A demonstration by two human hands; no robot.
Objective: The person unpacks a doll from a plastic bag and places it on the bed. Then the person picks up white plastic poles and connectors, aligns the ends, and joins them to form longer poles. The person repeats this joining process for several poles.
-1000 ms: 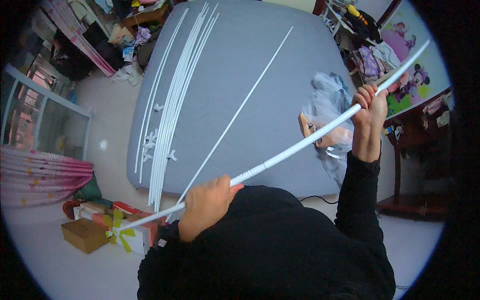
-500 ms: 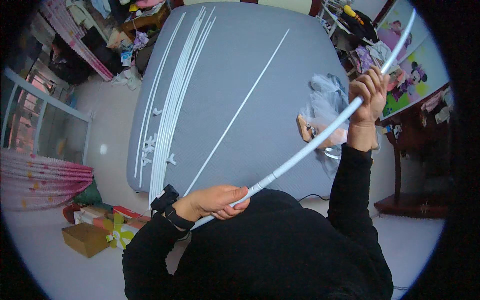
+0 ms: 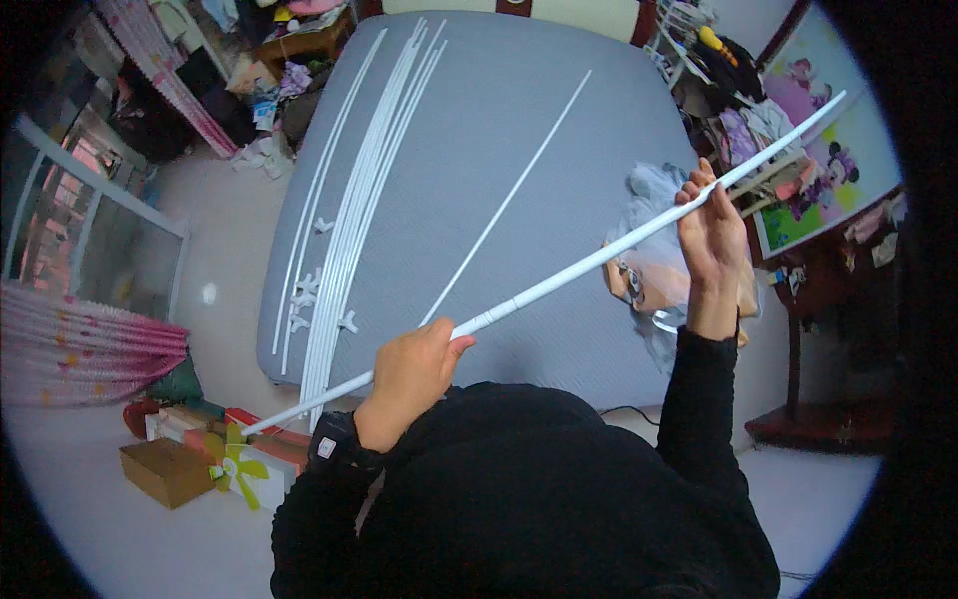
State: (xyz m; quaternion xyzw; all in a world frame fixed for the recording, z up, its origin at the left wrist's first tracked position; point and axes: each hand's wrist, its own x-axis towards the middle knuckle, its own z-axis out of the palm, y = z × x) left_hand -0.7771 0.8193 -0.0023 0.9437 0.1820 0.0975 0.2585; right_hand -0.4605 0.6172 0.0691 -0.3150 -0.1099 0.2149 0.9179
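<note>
A long white pole slants across in front of me, its right end higher in the view and its left end down by the boxes. It has ring-like joint marks just right of my left hand. My left hand is closed around it, back of the hand up. Palm up, my right hand holds the pole farther right between thumb and partly curled fingers. On the grey bed lie a bundle of white poles, a single thin pole and several small white branched connectors.
Clear plastic wrapping and a torn brown package lie at the bed's right edge. A cardboard box and a yellow-green fan-shaped thing stand on the floor at lower left. A cluttered rack stands at the right.
The pole has tipped flatter, its right end coming down and its left end coming into view. My left hand has turned back-up and risen; my right hand has turned palm up and its fingers have loosened.
</note>
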